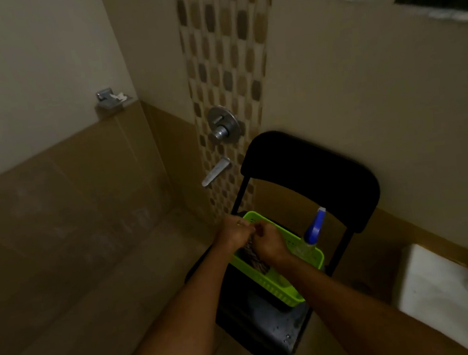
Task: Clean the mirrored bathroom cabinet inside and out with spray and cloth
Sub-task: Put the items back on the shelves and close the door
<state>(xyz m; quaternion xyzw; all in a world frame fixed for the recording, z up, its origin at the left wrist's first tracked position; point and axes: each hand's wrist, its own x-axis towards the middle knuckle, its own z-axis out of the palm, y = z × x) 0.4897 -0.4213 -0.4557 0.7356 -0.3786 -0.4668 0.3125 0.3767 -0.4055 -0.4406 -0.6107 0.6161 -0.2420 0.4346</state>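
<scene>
While both my hands, left hand (235, 230) and right hand (269, 243), pinch the cloth (255, 258) at its top edge above the green basket (284, 287) on the chair (309, 179), it hangs limp and light, so I judge gathering a corner works best.

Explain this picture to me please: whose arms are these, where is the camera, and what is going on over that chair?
No machine here: a person wears a camera on the head, looking down at their own arms. A black folding chair stands by the bathroom wall with a green basket on its seat. A spray bottle with a blue head stands in the basket. The left hand and right hand meet above it, both gripping a dark cloth that hangs into the basket. At right is a white basin.
</scene>
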